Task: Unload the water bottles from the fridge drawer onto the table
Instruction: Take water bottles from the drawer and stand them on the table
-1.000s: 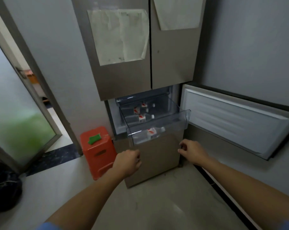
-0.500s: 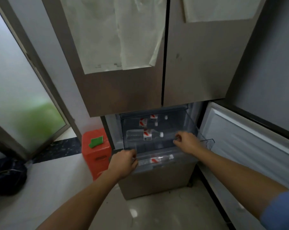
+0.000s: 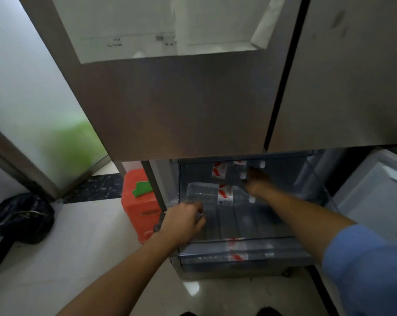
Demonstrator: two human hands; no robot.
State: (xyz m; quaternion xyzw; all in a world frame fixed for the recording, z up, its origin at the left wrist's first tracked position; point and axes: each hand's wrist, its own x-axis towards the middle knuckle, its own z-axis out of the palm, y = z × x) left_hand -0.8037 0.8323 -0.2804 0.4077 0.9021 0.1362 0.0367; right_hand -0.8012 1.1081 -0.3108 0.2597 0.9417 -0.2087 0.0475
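We reach into the open clear drawer (image 3: 245, 255) at the bottom of the fridge (image 3: 193, 106). Our right hand (image 3: 256, 184) is deep at the back, at about one o'clock, its fingers among the caps of the far bottles (image 3: 220, 171); shadow and blur keep us from telling whether it has closed on one. Our left hand (image 3: 183, 221) is curled over the drawer's left wall at nine o'clock, seemingly steadying it. A nearer bottle (image 3: 212, 195) lies on its side mid-drawer, and another (image 3: 238, 253) shows through the front wall at six o'clock. These look like full, thin-walled plastic bottles: fairly heavy, a little squashy, perhaps slick if cold, so we judge the body by the label the safest hold. The table is out of view, and how many bottles sit at the back is unclear.
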